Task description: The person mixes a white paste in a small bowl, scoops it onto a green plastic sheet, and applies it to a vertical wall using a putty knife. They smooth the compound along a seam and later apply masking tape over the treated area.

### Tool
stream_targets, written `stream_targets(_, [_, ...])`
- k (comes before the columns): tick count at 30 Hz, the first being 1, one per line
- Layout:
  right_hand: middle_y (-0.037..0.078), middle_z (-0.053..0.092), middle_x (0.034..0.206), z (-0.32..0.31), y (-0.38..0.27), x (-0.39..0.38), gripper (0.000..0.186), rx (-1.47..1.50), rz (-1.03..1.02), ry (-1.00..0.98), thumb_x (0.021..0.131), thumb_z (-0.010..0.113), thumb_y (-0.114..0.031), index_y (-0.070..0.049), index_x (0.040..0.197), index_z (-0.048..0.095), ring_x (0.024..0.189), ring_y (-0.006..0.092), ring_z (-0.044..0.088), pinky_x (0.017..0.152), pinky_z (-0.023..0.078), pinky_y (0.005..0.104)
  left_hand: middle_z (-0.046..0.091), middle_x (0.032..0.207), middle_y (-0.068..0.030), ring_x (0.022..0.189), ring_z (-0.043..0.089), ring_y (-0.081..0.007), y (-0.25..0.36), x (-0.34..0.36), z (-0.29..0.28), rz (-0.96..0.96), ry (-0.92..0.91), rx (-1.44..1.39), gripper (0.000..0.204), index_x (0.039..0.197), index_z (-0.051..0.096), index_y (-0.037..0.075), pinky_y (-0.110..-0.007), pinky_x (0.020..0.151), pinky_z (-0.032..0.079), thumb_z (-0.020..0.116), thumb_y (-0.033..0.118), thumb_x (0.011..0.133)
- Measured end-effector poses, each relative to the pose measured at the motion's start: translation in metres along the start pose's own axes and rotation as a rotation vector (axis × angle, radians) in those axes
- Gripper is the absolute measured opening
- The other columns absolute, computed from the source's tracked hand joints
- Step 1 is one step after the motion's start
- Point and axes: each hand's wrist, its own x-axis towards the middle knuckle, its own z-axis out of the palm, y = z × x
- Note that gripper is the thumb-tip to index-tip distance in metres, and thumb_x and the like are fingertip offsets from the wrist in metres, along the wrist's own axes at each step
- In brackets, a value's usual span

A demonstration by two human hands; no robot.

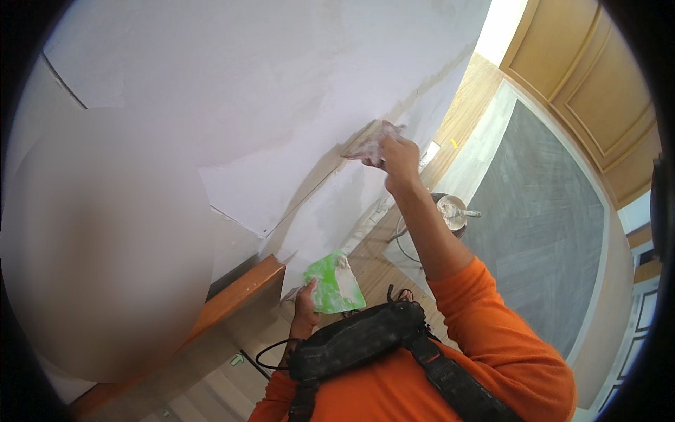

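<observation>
Right hand (399, 158) is closed on a flat spreader (367, 146) smeared with whitish paste; the spreader is up against the pale wall (246, 91), forward of the body and to the right of the left hand, and lies left of the fist, mostly past the fingers. Exact finger placement under the smear: can't tell. Left hand (306, 299) is low, near the body, fingers narrowed on the left edge of a green board (325, 288); the board sticks out to the right of that hand, tilted, with a lump of white paste (346, 278) on its right part. Board and spreader are well apart, board nearer the body. A darker band (311, 184) runs diagonally along the wall by the spreader. Round container (450, 211) with pale paste is beyond the right forearm, to its right, a handled tool lying across its rim toward the right. Orange-brown wood rail (242, 288) is left of the left hand. Black chest pack (358, 339) sits just below the board, over an orange top (471, 302). Big blurred oval on the left, contents unreadable
</observation>
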Motion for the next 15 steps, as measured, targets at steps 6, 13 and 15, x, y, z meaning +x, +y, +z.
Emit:
stream_targets(6, [0.01,0.066,0.083,-0.026,0.033,0.033,0.013,-0.093,0.067,0.041,0.092,0.058,-0.003,0.006,0.095,0.067,0.073,0.0252,0.07,0.066,0.064,0.0394,0.071,0.118,-0.0127,0.102,0.073,-0.0262,-0.006,0.005,0.024,-0.033,-0.108,0.043,0.042,0.131,0.061,-0.002,-0.04,0.086,0.06,0.063,0.026,0.099])
stream_targets(13, [0.014,0.071,0.092,-0.037,0.022,-0.034,0.025,0.039,-0.162,0.007,0.094,0.054,-0.009,0.008,0.104,0.069,0.069,0.0215,0.067,0.058,0.055,0.0327,0.071,0.117,-0.0116,0.102,0.072,-0.0256,-0.003,0.0,0.003,-0.025,-0.05,0.02,0.041,0.131,0.061,-0.002,-0.04,0.088,0.06,0.063,0.025,0.1])
stream_targets(15, [0.013,0.072,0.093,-0.058,0.058,-0.032,0.026,-0.014,0.026,0.053,0.093,0.055,-0.01,0.008,0.105,0.069,0.071,0.022,0.068,0.061,0.054,0.0337,0.071,0.117,-0.0114,0.103,0.072,-0.0254,-0.004,-0.002,0.004,-0.026,-0.076,0.008,0.04,0.131,0.061,-0.002,-0.039,0.089,0.059,0.063,0.024,0.1])
